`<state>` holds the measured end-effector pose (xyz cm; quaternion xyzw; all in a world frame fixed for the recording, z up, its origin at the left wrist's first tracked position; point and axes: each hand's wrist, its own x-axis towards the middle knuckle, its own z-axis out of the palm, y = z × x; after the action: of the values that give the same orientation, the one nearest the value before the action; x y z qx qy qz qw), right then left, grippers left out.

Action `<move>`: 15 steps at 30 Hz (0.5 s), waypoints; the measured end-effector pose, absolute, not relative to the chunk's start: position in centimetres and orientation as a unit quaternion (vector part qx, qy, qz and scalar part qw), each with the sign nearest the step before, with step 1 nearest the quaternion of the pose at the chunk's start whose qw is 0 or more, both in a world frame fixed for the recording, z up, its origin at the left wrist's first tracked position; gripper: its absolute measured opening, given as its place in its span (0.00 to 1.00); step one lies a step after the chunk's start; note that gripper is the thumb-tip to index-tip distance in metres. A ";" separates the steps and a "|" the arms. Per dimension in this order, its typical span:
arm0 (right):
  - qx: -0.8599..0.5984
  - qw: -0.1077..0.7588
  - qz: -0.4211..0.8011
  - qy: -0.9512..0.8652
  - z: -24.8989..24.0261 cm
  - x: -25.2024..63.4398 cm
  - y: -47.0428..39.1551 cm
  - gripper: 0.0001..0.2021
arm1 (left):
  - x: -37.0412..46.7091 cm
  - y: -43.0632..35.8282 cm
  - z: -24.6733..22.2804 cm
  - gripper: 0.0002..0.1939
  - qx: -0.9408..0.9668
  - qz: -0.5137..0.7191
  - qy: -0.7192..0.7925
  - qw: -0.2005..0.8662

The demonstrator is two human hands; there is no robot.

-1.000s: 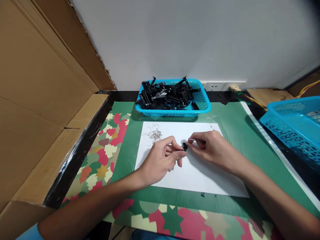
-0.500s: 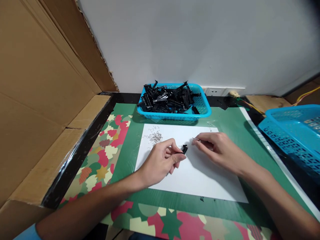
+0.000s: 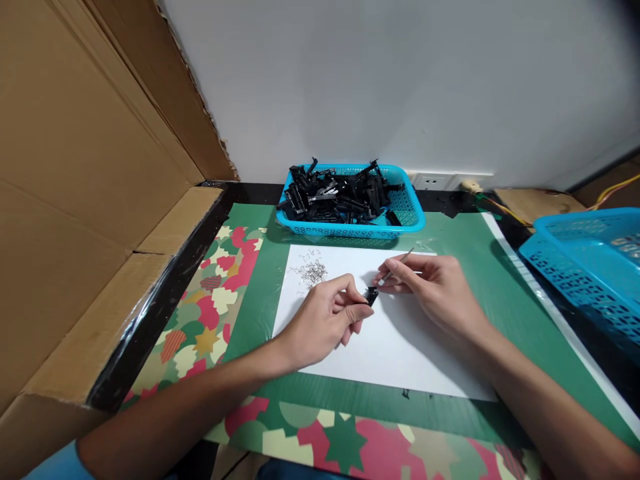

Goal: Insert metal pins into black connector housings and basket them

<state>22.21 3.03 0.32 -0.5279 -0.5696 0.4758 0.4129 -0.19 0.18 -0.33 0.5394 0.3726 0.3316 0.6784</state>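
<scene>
Between thumb and fingers my left hand [image 3: 330, 317] pinches a small black plastic part [image 3: 371, 295] above the white sheet of paper [image 3: 395, 360]. My right hand [image 3: 430, 280] is closed on a thin metal rod-like tool [image 3: 397, 265]. One end of the tool points down beside the black part; whether they touch I cannot tell. A pile of small thin wire pieces [image 3: 313, 274] lies at the paper's upper left. Behind the paper, a blue basket [image 3: 350, 232] holds many similar black plastic parts [image 3: 340, 197].
A second blue basket [image 3: 585, 267] stands at the right. Cardboard [image 3: 75, 200] walls off the left side. A wall socket [image 3: 433, 181] with a plug and cables is behind the table. Green patterned paper [image 3: 240, 300] covers the tabletop.
The tool in my right hand has turned from nearly level to slanting, with its lower end brought close to the black part. My left hand has barely moved.
</scene>
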 end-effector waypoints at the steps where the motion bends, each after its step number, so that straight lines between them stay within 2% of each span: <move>1: -0.532 0.406 0.468 -0.577 0.3 22.2 3.1 0.22 | -0.2 0.2 -0.3 0.19 0.540 0.331 0.373 0.678; 8: -0.535 0.378 0.444 -0.611 0.7 22.5 3.0 0.22 | -0.2 0.2 -0.2 0.19 0.548 0.324 0.376 0.673; 15: -0.566 0.360 0.412 -0.617 1.0 22.3 2.5 0.17 | -0.3 0.1 -0.5 0.18 0.539 0.315 0.360 0.693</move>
<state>22.31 2.54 0.99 -0.5661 -0.6170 0.4116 0.3598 -0.29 0.13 -0.53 0.5390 0.3603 0.3150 0.6931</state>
